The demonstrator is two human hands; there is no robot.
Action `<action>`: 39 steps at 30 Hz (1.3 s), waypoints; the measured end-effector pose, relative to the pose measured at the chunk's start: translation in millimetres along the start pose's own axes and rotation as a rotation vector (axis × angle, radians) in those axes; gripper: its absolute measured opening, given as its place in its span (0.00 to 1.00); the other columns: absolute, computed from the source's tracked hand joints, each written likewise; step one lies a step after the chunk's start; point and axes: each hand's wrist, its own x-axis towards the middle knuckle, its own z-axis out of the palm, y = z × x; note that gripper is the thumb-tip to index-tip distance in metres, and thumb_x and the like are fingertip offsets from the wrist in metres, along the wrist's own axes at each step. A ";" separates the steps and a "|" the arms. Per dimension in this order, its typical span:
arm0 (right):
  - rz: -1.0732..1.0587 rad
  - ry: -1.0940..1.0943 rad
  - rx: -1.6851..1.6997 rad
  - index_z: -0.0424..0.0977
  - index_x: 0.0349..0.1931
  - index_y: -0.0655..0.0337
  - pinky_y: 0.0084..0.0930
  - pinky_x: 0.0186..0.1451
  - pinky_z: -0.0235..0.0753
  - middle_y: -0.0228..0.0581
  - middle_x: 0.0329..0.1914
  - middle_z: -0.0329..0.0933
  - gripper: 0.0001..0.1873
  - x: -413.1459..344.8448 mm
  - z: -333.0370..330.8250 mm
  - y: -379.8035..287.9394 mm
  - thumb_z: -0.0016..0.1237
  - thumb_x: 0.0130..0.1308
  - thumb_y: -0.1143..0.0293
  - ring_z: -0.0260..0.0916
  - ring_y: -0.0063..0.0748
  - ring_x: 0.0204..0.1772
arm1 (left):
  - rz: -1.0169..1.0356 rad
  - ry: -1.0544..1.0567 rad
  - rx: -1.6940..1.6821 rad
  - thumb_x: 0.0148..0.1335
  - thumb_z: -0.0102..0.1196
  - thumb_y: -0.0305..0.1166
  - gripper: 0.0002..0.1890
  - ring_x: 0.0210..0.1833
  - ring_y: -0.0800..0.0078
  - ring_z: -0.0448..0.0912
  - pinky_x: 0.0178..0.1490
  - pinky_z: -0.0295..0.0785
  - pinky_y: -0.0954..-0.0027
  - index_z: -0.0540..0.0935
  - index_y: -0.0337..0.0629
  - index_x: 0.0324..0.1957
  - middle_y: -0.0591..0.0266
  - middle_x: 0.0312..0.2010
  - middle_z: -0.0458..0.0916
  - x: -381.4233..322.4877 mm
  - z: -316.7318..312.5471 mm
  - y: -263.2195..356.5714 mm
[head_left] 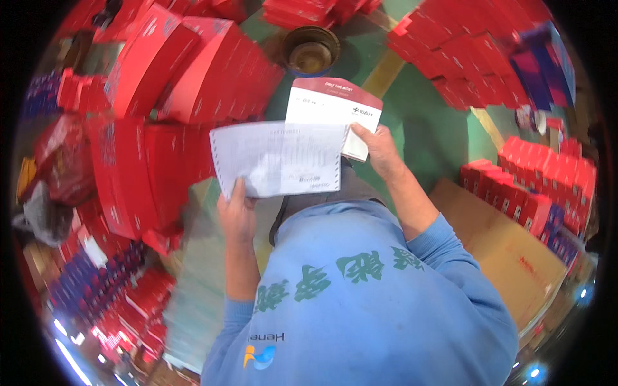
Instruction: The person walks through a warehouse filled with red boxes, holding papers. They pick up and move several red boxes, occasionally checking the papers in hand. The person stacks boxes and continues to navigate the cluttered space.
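My left hand [237, 212] grips the lower left corner of a white printed paper form [275, 164] with perforated side strips, its thumb on top. My right hand [379, 147] pinches a white card or flat packet [333, 101] with a dark red top band, and its thumb lies by the form's right edge. The form overlaps the lower left part of the card. Both bear writing and are held in front of my waist, above the floor. Whether the right fingers also grip the form is hard to tell.
Large red cartons [217, 72] are stacked at the left, more red boxes [468, 58] at the upper right. A round bucket [310, 52] stands on the green floor ahead. A brown cardboard sheet [497, 246] and rows of small red boxes [545, 173] lie at the right.
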 end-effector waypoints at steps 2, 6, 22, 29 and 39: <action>0.023 -0.010 -0.081 0.77 0.48 0.71 0.21 0.46 0.77 0.38 0.44 0.81 0.17 7.5 -4.0 -5.1 0.52 0.70 0.64 0.78 0.23 0.42 | -0.030 0.068 -0.123 0.70 0.50 0.30 0.18 0.52 0.65 0.80 0.50 0.77 0.59 0.71 0.32 0.59 0.57 0.52 0.79 3.0 15.0 -8.3; 0.140 -0.090 -0.074 0.75 0.50 0.69 0.22 0.46 0.77 0.37 0.44 0.81 0.24 15.3 -10.0 -17.5 0.53 0.69 0.53 0.78 0.24 0.41 | -0.062 0.153 -0.134 0.70 0.51 0.33 0.17 0.46 0.68 0.80 0.44 0.75 0.64 0.73 0.35 0.57 0.58 0.49 0.80 4.1 38.8 -28.1; 0.166 -0.170 -0.130 0.74 0.52 0.73 0.26 0.51 0.76 0.42 0.48 0.80 0.25 22.9 -26.2 -29.7 0.56 0.67 0.58 0.78 0.28 0.48 | -0.089 0.083 -0.138 0.71 0.49 0.33 0.16 0.45 0.70 0.79 0.43 0.73 0.66 0.71 0.36 0.57 0.58 0.48 0.80 8.5 71.7 -42.1; 0.127 -0.229 -0.073 0.74 0.52 0.72 0.26 0.50 0.78 0.44 0.48 0.80 0.19 19.1 -32.9 -34.8 0.55 0.66 0.68 0.79 0.29 0.47 | -0.087 0.070 -0.179 0.71 0.49 0.33 0.16 0.44 0.70 0.79 0.43 0.73 0.66 0.72 0.36 0.57 0.58 0.48 0.80 9.0 80.6 -42.8; 0.146 -0.260 -0.070 0.73 0.52 0.74 0.26 0.50 0.79 0.45 0.49 0.80 0.21 24.9 -36.7 -40.9 0.55 0.66 0.66 0.79 0.29 0.47 | -0.103 0.096 -0.163 0.70 0.50 0.33 0.16 0.46 0.71 0.79 0.44 0.74 0.68 0.72 0.40 0.57 0.60 0.49 0.80 11.5 84.7 -44.9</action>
